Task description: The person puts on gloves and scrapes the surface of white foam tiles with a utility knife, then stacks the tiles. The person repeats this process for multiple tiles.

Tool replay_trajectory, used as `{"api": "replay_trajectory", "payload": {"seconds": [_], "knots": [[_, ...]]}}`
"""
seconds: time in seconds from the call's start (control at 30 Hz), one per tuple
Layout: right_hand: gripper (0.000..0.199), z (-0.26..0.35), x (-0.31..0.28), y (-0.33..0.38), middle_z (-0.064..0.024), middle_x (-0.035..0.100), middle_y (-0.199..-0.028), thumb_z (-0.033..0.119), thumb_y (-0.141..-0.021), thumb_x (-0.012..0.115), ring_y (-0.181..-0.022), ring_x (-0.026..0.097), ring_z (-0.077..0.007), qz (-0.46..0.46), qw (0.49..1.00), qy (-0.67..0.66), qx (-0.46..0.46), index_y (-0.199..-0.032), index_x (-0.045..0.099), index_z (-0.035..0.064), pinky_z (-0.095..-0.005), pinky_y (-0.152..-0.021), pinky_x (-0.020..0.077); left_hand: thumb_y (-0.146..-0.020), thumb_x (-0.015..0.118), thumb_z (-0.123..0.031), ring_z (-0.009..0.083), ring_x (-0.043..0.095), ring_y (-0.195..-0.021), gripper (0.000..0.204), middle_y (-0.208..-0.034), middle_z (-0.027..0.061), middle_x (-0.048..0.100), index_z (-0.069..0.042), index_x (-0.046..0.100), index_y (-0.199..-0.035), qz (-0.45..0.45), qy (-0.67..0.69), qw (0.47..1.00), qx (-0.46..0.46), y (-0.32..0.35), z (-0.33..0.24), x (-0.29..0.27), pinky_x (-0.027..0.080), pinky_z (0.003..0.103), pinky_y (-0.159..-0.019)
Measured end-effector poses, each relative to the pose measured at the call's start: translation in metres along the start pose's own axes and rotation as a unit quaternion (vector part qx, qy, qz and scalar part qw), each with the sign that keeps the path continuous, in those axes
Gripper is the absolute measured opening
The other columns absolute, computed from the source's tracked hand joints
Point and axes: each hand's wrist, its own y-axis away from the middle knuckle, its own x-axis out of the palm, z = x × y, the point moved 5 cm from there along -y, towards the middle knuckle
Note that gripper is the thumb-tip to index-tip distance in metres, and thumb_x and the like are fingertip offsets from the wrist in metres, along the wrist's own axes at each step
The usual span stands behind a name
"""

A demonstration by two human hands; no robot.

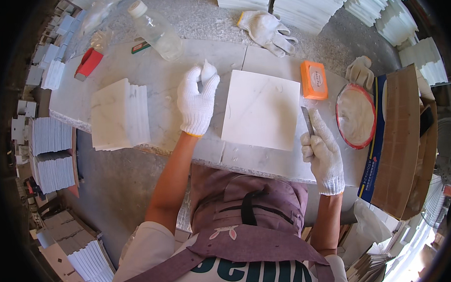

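A square white tile (259, 111) lies flat on the marble slab tabletop (186, 155) between my hands. My left hand (196, 106), in a white knit glove, is left of the tile, with thumb and fingers pinched round a small white wad (208, 72). Its material cannot be made out. To the right of the tile, my gloved right hand (326, 157) grips a thin metal blade (308, 120) that points away from me, forefinger laid along it. An orange box (314, 80) stands just beyond that hand. Beside it sits a red-rimmed tub (356, 117) of white paste.
Marble tiles (116, 116) are stacked at the left. Farther back are a clear plastic bottle (157, 34), a red object (88, 63) and a loose glove (267, 31). A second glove (360, 72) rests behind the tub. A cardboard box (397, 140) borders the right side.
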Motion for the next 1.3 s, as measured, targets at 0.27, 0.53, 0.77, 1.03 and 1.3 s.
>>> {"api": "replay_trajectory", "payload": {"seconds": [0.27, 0.53, 0.77, 1.03, 1.3], "knots": [[0.046, 0.019, 0.009, -0.021, -0.0146, 0.068, -0.122, 0.012, -0.096, 0.057, -0.109, 0.063, -0.0231, -0.023, 0.926, 0.357, -0.124, -0.14, 0.053, -0.0021, -0.034, -0.092, 0.0487, -0.084, 0.076, -0.009, 0.0215, 0.062, -0.101, 0.038, -0.111, 0.0091, 0.066, -0.002, 0.062, -0.118, -0.027, -0.072, 0.993, 0.087, -0.001, -0.005, 0.001, 0.048, 0.035, -0.091], [0.035, 0.03, 0.024, -0.042, -0.0197, 0.066, -0.117, 0.021, -0.094, 0.063, -0.107, 0.064, -0.0353, -0.03, 0.841, 0.506, -0.188, -0.128, 0.065, 0.0107, -0.0372, -0.091, 0.0505, -0.081, 0.078, -0.01, 0.027, 0.064, -0.087, 0.036, -0.095, 0.0102, 0.066, -0.004, 0.063, -0.113, -0.043, -0.057, 0.99, 0.118, -0.002, -0.005, 0.002, 0.051, 0.039, -0.079], [0.035, 0.031, 0.034, -0.053, -0.0191, 0.066, -0.104, 0.022, -0.094, 0.061, -0.097, 0.064, -0.0354, -0.011, 0.81, 0.555, -0.192, -0.129, 0.065, 0.016, -0.0402, -0.084, 0.0506, -0.085, 0.077, -0.013, 0.0236, 0.065, -0.092, 0.036, -0.1, 0.0096, 0.067, -0.002, 0.062, -0.116, -0.033, -0.046, 0.995, 0.083, -0.003, -0.003, 0.002, 0.051, 0.037, -0.084], [0.036, 0.037, 0.037, -0.061, -0.0202, 0.067, -0.1, 0.021, -0.095, 0.059, -0.094, 0.064, -0.0352, -0.012, 0.823, 0.545, -0.161, -0.131, 0.064, 0.0151, -0.0397, -0.085, 0.0498, -0.088, 0.074, -0.01, 0.0167, 0.063, -0.101, 0.035, -0.111, 0.0078, 0.069, 0.0, 0.062, -0.12, -0.008, -0.048, 0.998, 0.048, -0.003, -0.001, 0.002, 0.049, 0.032, -0.093], [0.042, 0.027, 0.037, -0.05, -0.0177, 0.059, -0.083, 0.028, -0.095, 0.059, -0.079, 0.065, -0.0339, -0.004, 0.7, 0.678, -0.224, -0.137, 0.059, 0.0265, -0.0428, -0.067, 0.0531, -0.086, 0.076, -0.014, 0.0233, 0.065, -0.096, 0.034, -0.106, 0.009, 0.069, -0.002, 0.063, -0.115, -0.029, -0.035, 0.997, 0.062, -0.002, -0.005, 0.003, 0.051, 0.037, -0.087]]}}
